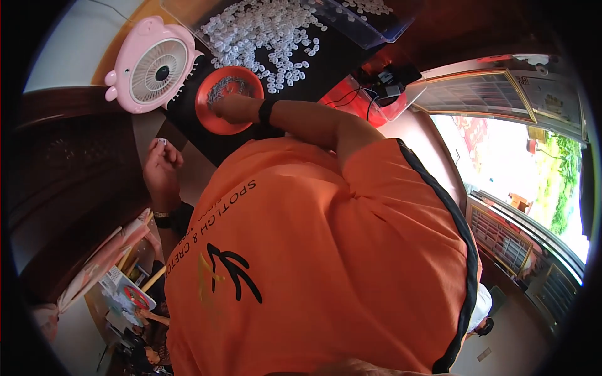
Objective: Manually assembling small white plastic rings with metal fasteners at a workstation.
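At twelve o'clock on the dark desk (313, 84), I see a clear plastic tray (370, 28) holding small white ring-shaped pieces, and a loose spread of the same white rings (269, 37) lies on the desk just beside it. Down at eleven o'clock sits a red dish (219, 119) with a heap of small grey metal parts (227, 84) in it. My right hand (229, 108) rests over that dish, fingers curled down into the grey parts; what it grips I cannot tell. My left hand (162, 164), at nine o'clock, pinches one small white piece (161, 141) at its fingertips. A pink fan (153, 66) stands just beside the dish.
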Demonstrator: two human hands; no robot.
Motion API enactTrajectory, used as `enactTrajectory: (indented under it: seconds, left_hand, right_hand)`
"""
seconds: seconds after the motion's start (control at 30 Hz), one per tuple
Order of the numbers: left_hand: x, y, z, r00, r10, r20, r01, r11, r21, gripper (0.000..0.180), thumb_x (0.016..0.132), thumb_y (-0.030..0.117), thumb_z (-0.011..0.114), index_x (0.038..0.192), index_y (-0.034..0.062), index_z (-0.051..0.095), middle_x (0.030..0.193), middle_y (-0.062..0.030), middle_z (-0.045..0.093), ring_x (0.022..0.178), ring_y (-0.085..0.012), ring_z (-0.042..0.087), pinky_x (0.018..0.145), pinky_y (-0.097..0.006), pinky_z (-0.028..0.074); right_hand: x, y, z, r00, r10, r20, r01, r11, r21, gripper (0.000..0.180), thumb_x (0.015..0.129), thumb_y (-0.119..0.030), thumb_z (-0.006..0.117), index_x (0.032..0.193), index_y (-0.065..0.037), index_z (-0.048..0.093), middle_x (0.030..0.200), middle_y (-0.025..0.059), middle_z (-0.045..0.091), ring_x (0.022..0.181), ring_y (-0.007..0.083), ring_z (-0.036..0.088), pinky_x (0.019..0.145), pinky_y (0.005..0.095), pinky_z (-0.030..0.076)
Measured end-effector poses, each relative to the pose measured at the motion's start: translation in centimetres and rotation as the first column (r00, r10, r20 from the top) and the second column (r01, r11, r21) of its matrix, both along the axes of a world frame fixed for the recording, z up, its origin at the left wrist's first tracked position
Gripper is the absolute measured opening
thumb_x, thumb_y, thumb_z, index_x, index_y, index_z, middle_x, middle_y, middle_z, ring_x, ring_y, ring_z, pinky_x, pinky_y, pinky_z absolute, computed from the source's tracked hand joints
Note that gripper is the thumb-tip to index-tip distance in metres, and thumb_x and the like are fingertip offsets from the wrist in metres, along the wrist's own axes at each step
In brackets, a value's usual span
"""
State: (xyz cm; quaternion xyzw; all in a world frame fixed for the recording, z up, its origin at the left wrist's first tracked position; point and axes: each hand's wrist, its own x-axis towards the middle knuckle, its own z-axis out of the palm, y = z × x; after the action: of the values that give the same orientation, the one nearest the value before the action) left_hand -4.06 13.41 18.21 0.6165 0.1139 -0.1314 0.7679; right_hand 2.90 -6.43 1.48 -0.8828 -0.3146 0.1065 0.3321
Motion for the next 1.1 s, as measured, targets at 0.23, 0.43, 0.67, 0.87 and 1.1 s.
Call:
enactTrajectory:
  seconds: [0.23, 0.43, 0.67, 0.87, 1.1]
  left_hand:
    - [1.4, -3.1, 2.8, 0.988, -0.113, 0.110, 0.102, 0.990, 0.099, 0.019, 0.093, 0.019, 0.042, 0.083, 0.0046, 0.050, 0.065, 0.0007, 0.040, 0.059, -0.0112, 0.043, 0.055, -0.024, 0.032]
    - [1.6, -6.1, 5.8, 0.958, -0.182, 0.222, 0.172, 0.983, 0.065, 0.021, 0.093, 0.018, 0.044, 0.082, 0.0015, 0.052, 0.062, 0.0008, 0.041, 0.057, -0.0103, 0.044, 0.055, -0.023, 0.035]
    - [1.8, -7.7, 6.8, 0.912, -0.193, 0.362, 0.181, 0.981, 0.068, 0.022, 0.092, 0.017, 0.048, 0.078, 0.0014, 0.053, 0.060, 0.0025, 0.042, 0.055, -0.0055, 0.039, 0.053, -0.020, 0.035]
    - [2.1, -7.9, 6.5, 0.886, -0.220, 0.407, 0.187, 0.975, 0.121, 0.022, 0.091, 0.017, 0.048, 0.078, 0.0008, 0.054, 0.063, 0.0017, 0.046, 0.057, -0.0045, 0.041, 0.053, -0.019, 0.034]
    - [2.5, -8.0, 6.5, 0.886, -0.222, 0.407, 0.157, 0.970, 0.186, 0.020, 0.090, 0.014, 0.049, 0.077, 0.0001, 0.056, 0.064, 0.0013, 0.050, 0.057, -0.0040, 0.042, 0.053, -0.020, 0.035]
  right_hand:
    - [1.3, -6.3, 10.9, 0.882, -0.056, -0.468, 0.343, 0.758, 0.555, 0.019, 0.081, -0.008, 0.064, 0.097, 0.001, 0.062, 0.084, 0.0058, 0.065, 0.074, 0.0125, 0.062, 0.069, 0.0250, 0.050]
    - [-0.4, -6.3, 20.2, 0.859, 0.172, -0.482, 0.378, 0.423, 0.824, 0.011, 0.083, 0.002, 0.061, 0.094, -0.002, 0.063, 0.089, 0.0084, 0.066, 0.079, 0.0136, 0.063, 0.074, 0.0264, 0.051]
    - [-1.8, -5.1, 21.5, 0.841, 0.224, -0.493, 0.388, 0.385, 0.837, 0.009, 0.083, 0.001, 0.062, 0.091, -0.001, 0.063, 0.087, 0.0079, 0.066, 0.078, 0.0124, 0.062, 0.074, 0.0250, 0.049]
    - [-1.7, -5.1, 21.4, 0.848, 0.215, -0.485, 0.388, 0.371, 0.844, 0.007, 0.084, 0.001, 0.061, 0.091, -0.001, 0.063, 0.085, 0.0067, 0.066, 0.077, 0.0119, 0.061, 0.072, 0.0242, 0.049]
    - [-1.5, -5.1, 21.6, 0.857, 0.177, -0.485, 0.409, 0.341, 0.846, 0.008, 0.085, 0.002, 0.059, 0.091, -0.001, 0.063, 0.087, 0.0074, 0.066, 0.078, 0.0125, 0.061, 0.074, 0.0250, 0.049]
